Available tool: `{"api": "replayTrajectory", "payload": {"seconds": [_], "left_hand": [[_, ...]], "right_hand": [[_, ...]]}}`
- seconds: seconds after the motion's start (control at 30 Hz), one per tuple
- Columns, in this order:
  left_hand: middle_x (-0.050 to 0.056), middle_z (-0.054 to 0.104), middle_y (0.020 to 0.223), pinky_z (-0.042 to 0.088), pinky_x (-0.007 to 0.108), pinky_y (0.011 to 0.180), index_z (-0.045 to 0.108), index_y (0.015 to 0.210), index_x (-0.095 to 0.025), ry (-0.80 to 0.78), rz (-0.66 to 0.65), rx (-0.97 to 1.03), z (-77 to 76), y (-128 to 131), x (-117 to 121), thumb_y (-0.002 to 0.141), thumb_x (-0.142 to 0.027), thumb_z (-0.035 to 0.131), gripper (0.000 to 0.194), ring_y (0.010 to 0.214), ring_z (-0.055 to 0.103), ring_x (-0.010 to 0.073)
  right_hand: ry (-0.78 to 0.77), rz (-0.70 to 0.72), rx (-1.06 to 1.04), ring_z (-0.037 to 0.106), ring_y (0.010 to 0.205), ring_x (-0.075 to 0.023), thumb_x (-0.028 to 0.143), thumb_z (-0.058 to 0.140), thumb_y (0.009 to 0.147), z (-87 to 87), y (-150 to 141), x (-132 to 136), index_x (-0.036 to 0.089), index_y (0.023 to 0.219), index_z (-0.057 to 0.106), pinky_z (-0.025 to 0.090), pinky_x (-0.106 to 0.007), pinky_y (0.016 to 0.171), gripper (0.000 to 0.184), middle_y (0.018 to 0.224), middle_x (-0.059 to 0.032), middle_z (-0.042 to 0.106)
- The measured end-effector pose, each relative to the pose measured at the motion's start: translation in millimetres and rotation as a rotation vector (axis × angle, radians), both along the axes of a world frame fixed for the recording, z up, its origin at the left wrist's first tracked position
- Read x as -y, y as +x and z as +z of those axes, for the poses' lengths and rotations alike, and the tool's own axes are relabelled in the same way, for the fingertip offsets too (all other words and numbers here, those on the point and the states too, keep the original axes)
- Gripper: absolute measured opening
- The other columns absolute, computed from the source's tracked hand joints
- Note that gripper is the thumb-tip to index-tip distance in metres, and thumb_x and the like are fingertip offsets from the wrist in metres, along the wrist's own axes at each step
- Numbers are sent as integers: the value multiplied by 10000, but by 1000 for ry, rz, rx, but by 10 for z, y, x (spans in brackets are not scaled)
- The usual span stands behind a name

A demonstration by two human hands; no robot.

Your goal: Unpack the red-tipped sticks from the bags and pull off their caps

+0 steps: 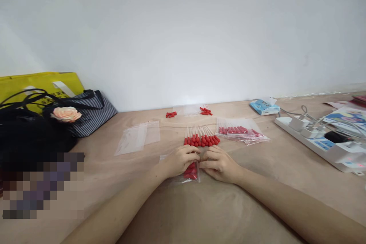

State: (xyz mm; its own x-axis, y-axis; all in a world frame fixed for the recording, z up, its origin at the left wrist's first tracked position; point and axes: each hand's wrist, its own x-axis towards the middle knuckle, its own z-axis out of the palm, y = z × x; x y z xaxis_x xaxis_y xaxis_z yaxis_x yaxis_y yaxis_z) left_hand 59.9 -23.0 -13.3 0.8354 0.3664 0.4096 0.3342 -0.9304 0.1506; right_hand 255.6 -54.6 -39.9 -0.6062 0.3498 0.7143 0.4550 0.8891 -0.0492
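Observation:
A clear plastic bag [198, 177] with red-tipped sticks [190, 174] inside lies flat on the table in front of me. My left hand [183, 160] rests over its upper part, fingers curled and closed on it, hiding much of the contents. At the bag's right edge, my right hand [219, 164] pinches the plastic with bent fingers. Just beyond both hands is a fanned row of pale sticks with red bulb-shaped tips [201, 140], tips toward me. What the fingertips grip exactly is partly hidden.
Filled clear bags [238, 131] lie at right, flat clear bags [138, 137] at left. Small red pieces [206, 111] sit near the wall. A power strip [314, 139] with cables, a blue tissue pack [264, 107], a striped bag [100, 112] and a yellow bag [68, 80] flank the table.

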Motion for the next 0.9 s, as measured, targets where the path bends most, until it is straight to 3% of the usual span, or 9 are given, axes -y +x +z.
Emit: {"api": "replayTrajectory", "payload": {"seconds": [0.17,0.53,0.9], "left_hand": [[79,620,936,458,262,759,613,807,-143,-2,6,13,2,6,4,860,-152,361,258,834,563,144],[62,585,970,447,248,783,558,910,-151,-115,28,66,-31,18,-8,854,-135,385,183,877,549,131],[53,570,882,449,234,719,568,846,-152,-147,34,97,-30,11,-3,857,-165,393,176,784,549,120]], "right_hand": [[-13,-26,18,481,716,-130,172,480,825,4,-7,4,214,982,595,371,-269,633,199,788,-32,595],[58,-83,70,432,708,-135,199,477,830,26,-33,-14,202,760,613,307,-286,639,152,710,-20,557],[98,-104,50,375,646,-131,192,468,825,26,-15,-9,180,627,552,303,-270,622,215,599,-4,514]]}}
